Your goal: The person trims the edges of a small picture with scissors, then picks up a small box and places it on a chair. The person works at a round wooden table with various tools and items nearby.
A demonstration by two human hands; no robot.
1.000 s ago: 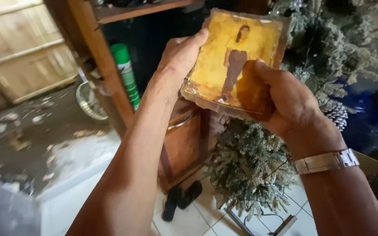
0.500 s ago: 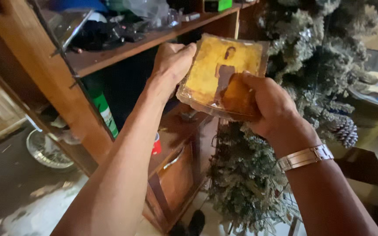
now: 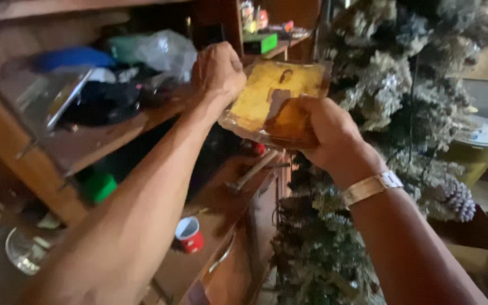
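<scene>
Item: yellow picture panel (image 3: pixel 266 93), clear-wrapped, dark figure on front; held raised before wooden shelf unit (image 3: pixel 86 149), beside frosted artificial tree (image 3: pixel 402 113).
Left hand (image 3: pixel 218 70): fingers curled tight on panel's upper left edge.
Right hand (image 3: pixel 326 133): fingers clamped on lower right corner; gold wristband (image 3: pixel 371 188).
Nearby: hammer (image 3: pixel 252 172), red cup (image 3: pixel 188 233) on lower shelf.
</scene>
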